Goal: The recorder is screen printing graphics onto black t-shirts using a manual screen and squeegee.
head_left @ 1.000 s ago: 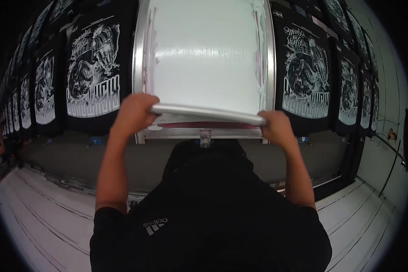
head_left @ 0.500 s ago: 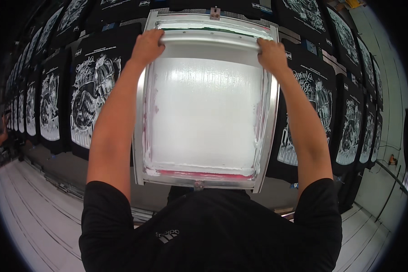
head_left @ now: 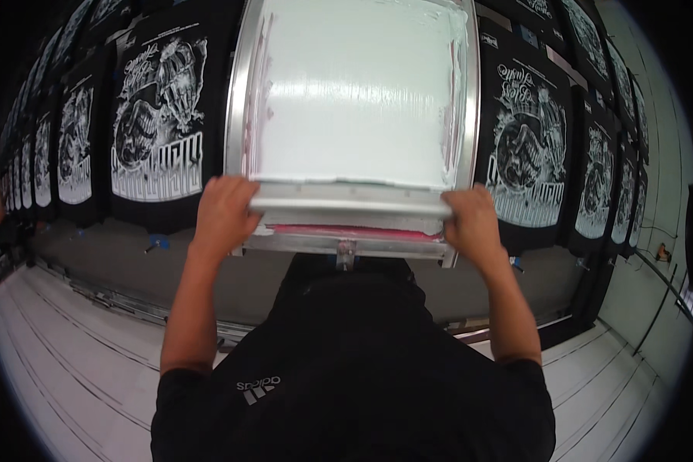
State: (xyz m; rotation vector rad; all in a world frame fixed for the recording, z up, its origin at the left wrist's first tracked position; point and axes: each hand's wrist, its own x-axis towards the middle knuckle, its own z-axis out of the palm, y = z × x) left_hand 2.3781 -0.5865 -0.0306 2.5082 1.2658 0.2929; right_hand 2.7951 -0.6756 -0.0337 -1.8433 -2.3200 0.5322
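Note:
A long metal-handled squeegee (head_left: 350,199) lies across the near end of a silkscreen frame (head_left: 239,100). My left hand (head_left: 229,215) is closed round its left end and my right hand (head_left: 473,219) round its right end. White ink (head_left: 354,100) coats the mesh beyond the squeegee, with thicker streaks along the inner sides. Between the squeegee and the frame's near bar runs a pinkish-red strip (head_left: 362,231) smeared with white. A metal clamp (head_left: 346,252) sits at the middle of that near bar. Whatever is under the screen is hidden.
Black shirts with white and grey prints lie in rows to the left (head_left: 162,123) and right (head_left: 527,138) of the frame. Bits of blue tape (head_left: 157,242) stick to the grey table edge. The pale floor (head_left: 77,354) shows dark lines, and a light wall (head_left: 670,154) stands at right.
Both my hands have drawn the squeegee from the frame's far end to its near end. The view has shifted, so the frame's far edge is now out of sight.

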